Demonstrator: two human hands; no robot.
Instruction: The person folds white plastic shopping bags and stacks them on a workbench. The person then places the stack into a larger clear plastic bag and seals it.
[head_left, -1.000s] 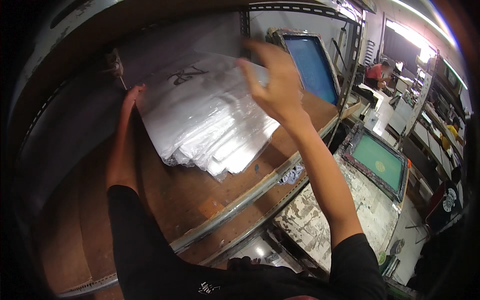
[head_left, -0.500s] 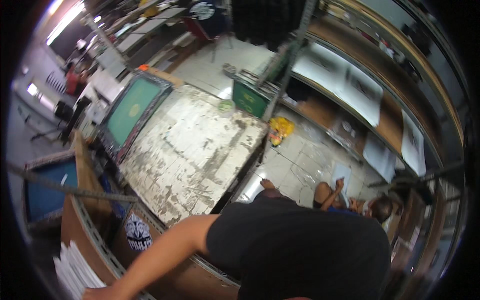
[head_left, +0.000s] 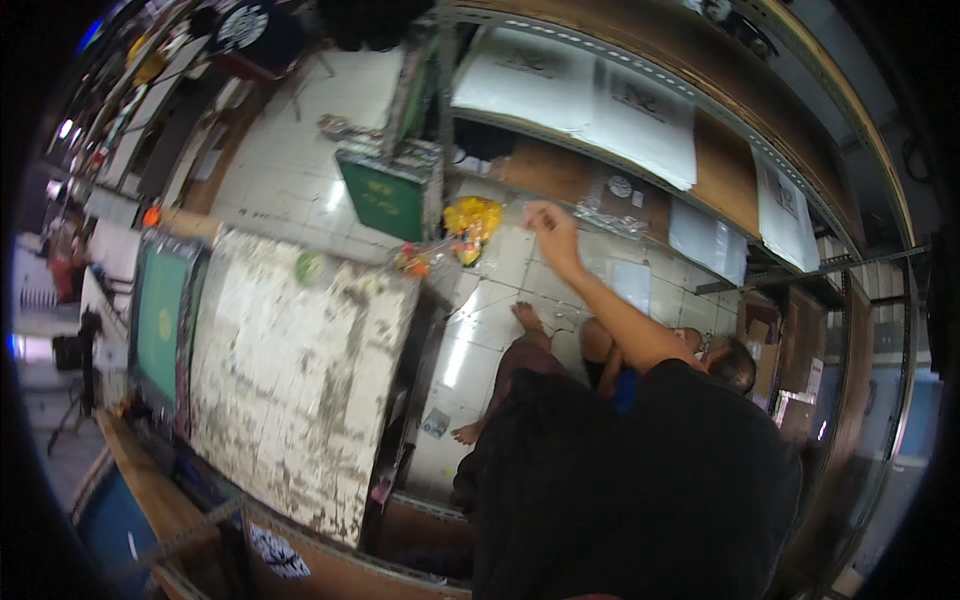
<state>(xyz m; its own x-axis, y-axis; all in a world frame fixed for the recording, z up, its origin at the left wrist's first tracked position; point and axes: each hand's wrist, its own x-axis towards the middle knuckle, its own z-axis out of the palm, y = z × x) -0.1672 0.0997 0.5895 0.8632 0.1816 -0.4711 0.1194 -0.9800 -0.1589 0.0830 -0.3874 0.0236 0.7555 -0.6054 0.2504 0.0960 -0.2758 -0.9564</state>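
Note:
My right arm stretches forward from a black sleeve. At its end my right hand [head_left: 552,232] is raised over the tiled floor, between the shelf rack and the worn table. Its fingers are curled together in a closed grip, somewhat blurred, and whether they hold anything I cannot make out. Nearest to it in the picture are a yellow plastic bag [head_left: 471,222] on the floor and the lower shelf with clear plastic wrapping [head_left: 612,218]. My left hand is out of view.
The paint-flaked white table [head_left: 290,390] stands at left, a green-meshed frame [head_left: 160,320] along its far-left side. Another green frame [head_left: 380,195] leans by the rack post. White sheets [head_left: 640,115] lie on the shelves. A person [head_left: 728,365] sits low at my right, close to my bare feet.
My view has swung to the right. The left hand, earlier by a stack of white sheets at lower left, has left the picture. My right arm has come into view, reaching forward.

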